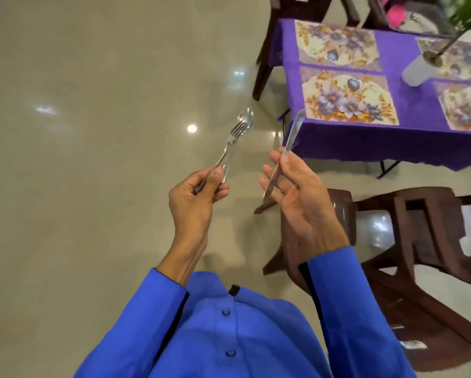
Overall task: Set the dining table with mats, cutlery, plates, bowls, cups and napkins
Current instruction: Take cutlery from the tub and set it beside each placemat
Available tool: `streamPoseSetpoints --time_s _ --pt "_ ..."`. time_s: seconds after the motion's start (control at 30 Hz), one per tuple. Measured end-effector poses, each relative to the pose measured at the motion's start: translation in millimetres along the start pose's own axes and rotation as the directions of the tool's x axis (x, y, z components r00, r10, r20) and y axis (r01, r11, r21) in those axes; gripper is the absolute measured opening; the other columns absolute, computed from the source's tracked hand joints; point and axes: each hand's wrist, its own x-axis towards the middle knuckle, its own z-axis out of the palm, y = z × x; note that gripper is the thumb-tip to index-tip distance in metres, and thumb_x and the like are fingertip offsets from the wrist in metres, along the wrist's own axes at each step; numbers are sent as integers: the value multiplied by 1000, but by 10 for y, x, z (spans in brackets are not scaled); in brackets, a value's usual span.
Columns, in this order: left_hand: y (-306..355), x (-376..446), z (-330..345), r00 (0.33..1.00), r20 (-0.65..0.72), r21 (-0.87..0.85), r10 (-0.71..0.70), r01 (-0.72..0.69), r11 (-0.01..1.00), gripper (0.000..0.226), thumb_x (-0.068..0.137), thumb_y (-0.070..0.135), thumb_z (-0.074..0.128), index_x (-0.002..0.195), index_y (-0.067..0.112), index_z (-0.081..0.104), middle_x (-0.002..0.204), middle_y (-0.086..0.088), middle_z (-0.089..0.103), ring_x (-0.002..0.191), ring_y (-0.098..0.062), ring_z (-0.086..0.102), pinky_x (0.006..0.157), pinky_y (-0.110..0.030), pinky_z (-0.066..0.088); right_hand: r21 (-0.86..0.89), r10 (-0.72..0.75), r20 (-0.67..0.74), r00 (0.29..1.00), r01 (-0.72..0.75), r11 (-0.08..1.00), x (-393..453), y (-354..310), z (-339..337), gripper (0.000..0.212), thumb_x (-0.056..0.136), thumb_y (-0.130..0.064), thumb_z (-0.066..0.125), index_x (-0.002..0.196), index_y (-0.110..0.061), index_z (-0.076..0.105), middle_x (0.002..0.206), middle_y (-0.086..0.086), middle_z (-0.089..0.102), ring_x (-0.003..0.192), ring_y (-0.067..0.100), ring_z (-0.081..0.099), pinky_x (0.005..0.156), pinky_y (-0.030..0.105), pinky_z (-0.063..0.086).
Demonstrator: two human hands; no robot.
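The glossy pale tiled floor (pixel 92 159) fills your whole left side, open ground with only light reflections on it. To your upper right stands the dining table under a purple tablecloth (pixel 408 143), its near edge hanging just beyond your right hand; four floral rectangular place mats lie flat on it, the closest one (pixel 348 100) by the table's near left corner, another (pixel 335 45) just behind it, and two more cut off at the right edge. A translucent white vase (pixel 417 70) stands between the mats. A dark brown wooden chair (pixel 419 241) sits below the table at your right, close beside your right forearm, and a second dark chair (pixel 267 58) stands at the table's far left side. No writing or brand can be read anywhere. Your blue sleeves (pixel 338 296) rise from the bottom. Your left hand (pixel 196 195) is raised over the floor, thumb and curled fingers pinching the handles of a silver fork (pixel 230 143) and a silver spoon (pixel 246 121) together, heads pointing up and away. Your right hand (pixel 297 192), palm toward you, holds a silver table knife (pixel 288 143) between thumb and fingers, its blade slanting up toward the table's near corner.
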Motion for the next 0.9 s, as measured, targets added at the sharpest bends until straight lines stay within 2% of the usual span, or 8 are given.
streamPoseSetpoints --time_s 0.13,0.27,0.47,0.57,0.67,0.73,0.83,0.9 --pt "288 773 465 991 133 91 -16 3 996 21 94 24 78 107 8 81 84 -7 77 76 -18 74 78 -29 62 -90 -129 -209 969 113 990 485 -333 196 20 103 -18 61 119 -6 65 91 7 69 71 16 63 67 29 54" --pt "399 1287 1016 948 292 106 -127 100 989 21 94 22 78 107 6 80 82 -7 77 76 -17 73 75 -26 61 -95 -177 -375 910 152 984 968 -632 299 8 107 -16 53 108 -12 60 74 -1 56 64 10 46 60 26 36" --pt "235 1707 1959 829 435 128 -351 329 936 20 95 15 75 108 1 78 85 -8 76 73 -15 68 71 -22 60 -114 -197 -462 865 162 980 1816 -984 224 16 96 -28 74 101 -13 70 63 -7 40 58 10 24 54 30 18" --pt "140 1994 2372 798 459 185 -391 345 920 20 95 19 76 109 5 79 89 -7 78 75 -14 70 73 -21 59 -54 -172 -527 832 170 984 2273 -1194 67 29 92 -27 79 107 -3 74 59 -7 40 55 9 24 48 27 21" --pt "69 2360 2816 796 451 253 -403 319 913 22 95 20 76 111 5 79 95 -11 80 77 -13 72 74 -22 59 30 -119 -619 776 174 984 2778 -1433 -121 39 90 -21 80 119 2 68 67 -2 53 48 6 30 42 22 26" --pt "29 2578 3090 802 436 273 -408 314 909 21 96 20 76 109 4 80 90 -9 78 75 -13 69 73 -22 59 79 -69 -632 772 153 985 3044 -1578 -203 32 91 -21 79 117 -4 71 78 3 61 45 4 32 39 21 28" --pt "-10 2886 3532 792 449 308 -413 297 904 20 97 22 75 106 5 80 83 -8 74 72 -13 65 75 -27 59 94 -8 -624 782 85 992 3414 -1820 -333 13 94 -19 76 105 -11 74 72 3 55 44 5 33 39 20 31" --pt "-23 3056 3765 780 453 340 -432 298 892 19 97 24 75 104 8 81 80 -7 74 71 -14 66 78 -33 60 54 -12 -638 770 60 997 3625 -1970 -410 12 94 -18 76 103 -11 75 68 1 54 44 5 35 40 20 33"
